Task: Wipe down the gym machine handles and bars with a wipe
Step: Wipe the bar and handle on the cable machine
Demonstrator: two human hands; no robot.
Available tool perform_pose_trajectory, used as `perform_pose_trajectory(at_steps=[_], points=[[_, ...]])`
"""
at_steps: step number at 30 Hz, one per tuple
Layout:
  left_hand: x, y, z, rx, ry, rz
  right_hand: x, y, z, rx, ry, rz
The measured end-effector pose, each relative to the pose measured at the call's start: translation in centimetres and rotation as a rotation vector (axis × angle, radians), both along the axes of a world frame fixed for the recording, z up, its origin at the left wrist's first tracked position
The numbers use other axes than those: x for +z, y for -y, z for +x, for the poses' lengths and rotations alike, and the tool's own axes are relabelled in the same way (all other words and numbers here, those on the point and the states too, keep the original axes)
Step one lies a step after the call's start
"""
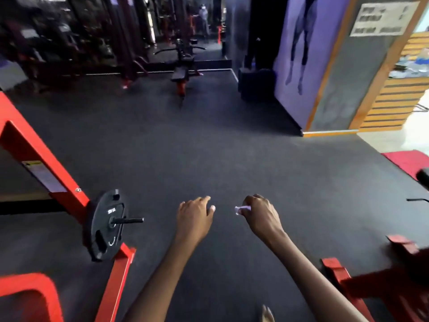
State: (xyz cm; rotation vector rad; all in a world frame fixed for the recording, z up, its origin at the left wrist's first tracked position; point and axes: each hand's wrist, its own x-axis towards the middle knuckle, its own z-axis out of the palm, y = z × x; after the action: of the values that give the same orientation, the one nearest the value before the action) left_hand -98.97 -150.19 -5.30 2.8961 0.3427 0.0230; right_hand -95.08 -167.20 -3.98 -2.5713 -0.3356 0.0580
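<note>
Out over the dark rubber floor (209,147), both arms stretched forward and nothing under them but matting. Right hand (260,214) curled into a loose fist, pinching a small crumpled white wipe (241,209) that pokes out on the thumb side. Left hand (195,213) just beside it, apart from the wipe, fingers bent downward and relaxed, holding nothing as far as can be seen. No contact with any machine at this instant. Down at lower left, a red machine frame (34,156) running diagonally, with a black weight plate (105,225) sitting on a short black peg (127,220). At lower right, more red metalwork (362,287), badly blurred, and at the far right edge a dark rounded end (423,177) that may be a handle grip, too cut off to say for sure. Further back, a bench machine (182,73) and racks in deep shadow. As for progress: hard to call from here. No wet streaks or shine readable on the red frame or the peg, so no telling which parts have had a wipe. Wipe in hand and ready, hands between two machines, looking like a crossing from one station to another rather than a wiping stroke. By judgement, plenty left: the blurred bars on the right look closest to the wipe hand, and the rows of equipment at the back would all need attention.
</note>
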Motion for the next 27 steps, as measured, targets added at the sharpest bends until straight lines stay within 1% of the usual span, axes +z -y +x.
perform_pose_trajectory(at_steps=[5,10,13,18,22,27], points=[[0.2,-4.9,11.5,0.100,0.015,0.042,-0.1,-5.9,14.5,0.136,-0.029,0.061],[1.7,-10.5,22.3,0.273,-0.002,0.053,1.2,-13.6,28.2,0.344,-0.024,0.027],[2.4,-14.2,27.9,0.372,0.005,0.046,2.4,-18.7,34.9,0.447,-0.034,0.016],[1.6,-22.4,35.7,0.559,0.007,0.050,2.2,-29.1,44.1,0.614,-0.073,0.049],[0.5,-30.9,42.1,0.664,-0.003,0.040,1.7,-39.1,51.1,0.686,-0.061,0.047],[0.4,-42.6,49.2,0.784,0.004,0.018,2.3,-51.6,58.8,0.785,-0.086,-0.022]])
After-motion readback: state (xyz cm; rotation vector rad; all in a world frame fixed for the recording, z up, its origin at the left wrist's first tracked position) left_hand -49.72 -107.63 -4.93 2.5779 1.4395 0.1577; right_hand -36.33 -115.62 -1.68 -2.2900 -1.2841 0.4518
